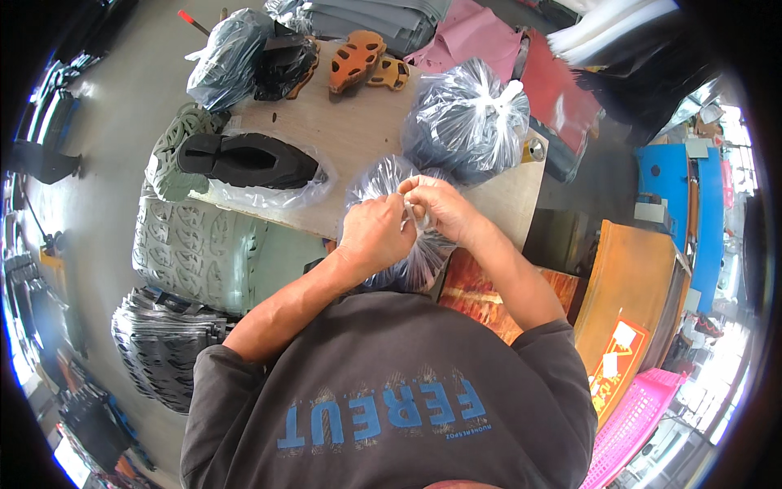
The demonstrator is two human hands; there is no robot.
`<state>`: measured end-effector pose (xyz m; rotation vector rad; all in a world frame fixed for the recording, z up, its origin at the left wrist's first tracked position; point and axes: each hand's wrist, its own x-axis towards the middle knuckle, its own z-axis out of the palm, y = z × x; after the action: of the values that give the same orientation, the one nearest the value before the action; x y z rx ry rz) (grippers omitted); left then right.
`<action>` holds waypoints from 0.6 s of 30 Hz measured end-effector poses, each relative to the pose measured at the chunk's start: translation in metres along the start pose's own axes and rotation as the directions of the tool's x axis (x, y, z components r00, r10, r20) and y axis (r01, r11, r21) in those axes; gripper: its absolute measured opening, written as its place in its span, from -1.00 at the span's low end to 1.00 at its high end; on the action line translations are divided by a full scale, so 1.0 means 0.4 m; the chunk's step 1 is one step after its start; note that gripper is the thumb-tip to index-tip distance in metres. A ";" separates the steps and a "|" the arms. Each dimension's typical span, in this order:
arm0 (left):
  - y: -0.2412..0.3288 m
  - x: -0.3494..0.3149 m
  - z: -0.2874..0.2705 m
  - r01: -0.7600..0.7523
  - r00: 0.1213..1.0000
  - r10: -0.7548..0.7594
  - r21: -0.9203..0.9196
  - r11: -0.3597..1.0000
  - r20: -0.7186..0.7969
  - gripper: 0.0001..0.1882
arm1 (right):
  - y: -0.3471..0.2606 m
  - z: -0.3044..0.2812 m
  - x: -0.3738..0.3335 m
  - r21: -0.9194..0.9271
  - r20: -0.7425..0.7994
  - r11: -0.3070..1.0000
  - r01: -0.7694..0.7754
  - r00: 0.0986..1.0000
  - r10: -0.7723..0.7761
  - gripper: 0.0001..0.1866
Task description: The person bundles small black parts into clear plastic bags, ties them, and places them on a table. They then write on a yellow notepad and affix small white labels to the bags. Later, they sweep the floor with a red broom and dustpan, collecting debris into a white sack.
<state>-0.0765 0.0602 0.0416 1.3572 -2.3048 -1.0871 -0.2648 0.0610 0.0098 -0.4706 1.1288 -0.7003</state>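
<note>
A clear plastic bag with dark contents stands at the table's near edge, close to my body. Its gathered top is twisted into a pale neck between my two hands. My left hand is closed with its fingers on that neck. My right hand pinches the same neck from the other side, fingers and thumb together. Just beyond stands another clear bag, full of dark things and knotted at its top. Left of my hands, a black shoe upper lies on clear plastic film.
The pale table also bears orange cut-out pieces and a wrapped grey bundle at the far left. Pink sheet material hangs past the far edge. Stacked cut sheets are at left, a wooden cabinet and pink basket at right.
</note>
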 end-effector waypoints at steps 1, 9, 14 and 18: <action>0.002 -0.005 0.006 -0.023 0.999 0.021 -0.027 0.999 -0.050 -0.71 | -0.007 0.001 -0.005 -0.017 -0.020 1.000 -0.022 1.000 0.021 -0.82; 0.034 -0.006 0.012 0.203 0.979 -0.197 -0.325 0.924 0.051 -0.70 | -0.078 0.041 -0.088 -0.436 -0.042 0.885 0.165 0.978 -0.202 -0.81; 0.012 -0.009 0.016 0.180 0.984 -0.171 -0.297 0.938 0.058 -0.70 | -0.062 0.017 -0.068 -0.466 -0.042 0.876 0.126 0.986 -0.164 -0.83; -0.027 -0.014 0.033 -0.092 0.988 0.087 -0.033 0.995 -0.125 -0.71 | -0.020 -0.013 -0.032 -0.176 0.053 0.969 -0.173 0.981 0.185 -0.86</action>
<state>-0.0739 0.0679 0.0259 1.2572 -2.2218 -0.9864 -0.2750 0.0645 0.0216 -0.5261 1.1547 -0.4285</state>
